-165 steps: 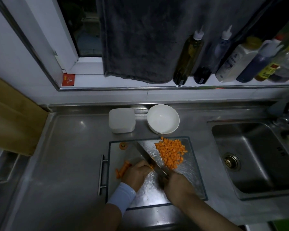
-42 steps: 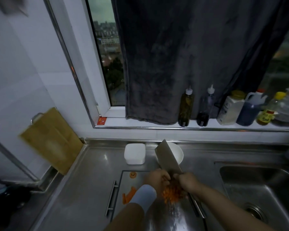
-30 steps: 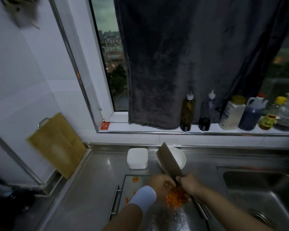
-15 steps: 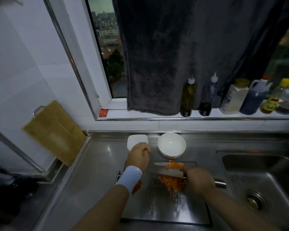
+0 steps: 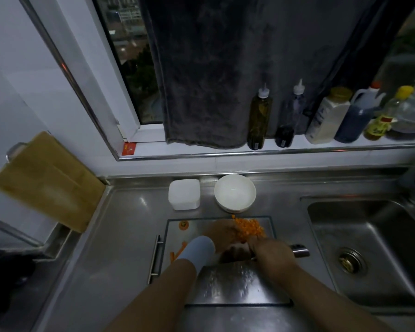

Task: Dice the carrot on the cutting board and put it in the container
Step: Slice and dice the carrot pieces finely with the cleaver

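The diced carrot (image 5: 249, 229) lies heaped at the far right corner of the cutting board (image 5: 237, 285), just in front of the white bowl (image 5: 235, 191) and near the lidded container (image 5: 184, 194); a few uncut carrot strips (image 5: 177, 251) remain at the board's left edge. The right hand (image 5: 271, 254) is curled round the handle of the knife (image 5: 301, 250), blade lying low over the board. The left hand (image 5: 222, 232), blurred, rests against the heap; its finger posture cannot be told.
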Demonstrator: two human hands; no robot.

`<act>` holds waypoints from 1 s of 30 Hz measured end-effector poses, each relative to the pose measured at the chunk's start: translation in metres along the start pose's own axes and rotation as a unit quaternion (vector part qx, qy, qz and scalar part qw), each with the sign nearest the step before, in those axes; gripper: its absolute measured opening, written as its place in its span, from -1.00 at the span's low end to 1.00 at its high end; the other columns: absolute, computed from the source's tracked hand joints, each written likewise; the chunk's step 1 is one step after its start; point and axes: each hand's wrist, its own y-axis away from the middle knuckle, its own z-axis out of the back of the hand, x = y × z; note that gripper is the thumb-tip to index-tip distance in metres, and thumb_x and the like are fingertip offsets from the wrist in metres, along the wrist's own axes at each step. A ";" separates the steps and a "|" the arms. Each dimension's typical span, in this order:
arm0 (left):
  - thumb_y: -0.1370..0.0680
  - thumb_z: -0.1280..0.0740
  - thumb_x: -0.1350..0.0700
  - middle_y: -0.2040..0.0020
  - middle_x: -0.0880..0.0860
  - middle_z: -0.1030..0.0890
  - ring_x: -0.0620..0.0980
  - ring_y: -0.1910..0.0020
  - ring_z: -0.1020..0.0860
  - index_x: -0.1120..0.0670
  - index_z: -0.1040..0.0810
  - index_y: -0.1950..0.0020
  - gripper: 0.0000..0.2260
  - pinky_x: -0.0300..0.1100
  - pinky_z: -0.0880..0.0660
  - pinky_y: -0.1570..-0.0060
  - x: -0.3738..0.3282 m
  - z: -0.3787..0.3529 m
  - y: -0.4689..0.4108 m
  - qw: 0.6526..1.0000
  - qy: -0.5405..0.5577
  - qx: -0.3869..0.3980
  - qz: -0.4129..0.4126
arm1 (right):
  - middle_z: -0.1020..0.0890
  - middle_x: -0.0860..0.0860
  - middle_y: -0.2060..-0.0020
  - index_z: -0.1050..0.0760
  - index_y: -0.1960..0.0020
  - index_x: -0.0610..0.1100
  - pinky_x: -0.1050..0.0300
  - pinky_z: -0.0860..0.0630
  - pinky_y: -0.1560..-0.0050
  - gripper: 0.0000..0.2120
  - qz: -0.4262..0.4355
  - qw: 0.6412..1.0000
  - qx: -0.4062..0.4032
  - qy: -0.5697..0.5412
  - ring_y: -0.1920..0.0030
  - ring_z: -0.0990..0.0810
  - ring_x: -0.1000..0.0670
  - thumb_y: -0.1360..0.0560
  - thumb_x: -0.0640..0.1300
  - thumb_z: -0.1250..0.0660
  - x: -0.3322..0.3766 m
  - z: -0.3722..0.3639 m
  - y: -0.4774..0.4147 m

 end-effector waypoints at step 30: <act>-0.51 -0.14 0.34 0.02 0.00 -0.56 0.03 0.08 -0.56 -0.04 -0.57 -0.07 -0.65 -0.08 -0.53 -0.07 0.094 -0.006 0.053 0.909 0.218 -0.315 0.165 | -0.61 -0.04 0.03 -0.52 -0.17 -0.12 0.26 -0.37 0.28 -0.74 -0.140 0.910 0.125 -0.371 0.13 -0.53 0.02 -0.62 0.01 -0.21 0.029 -0.068 0.002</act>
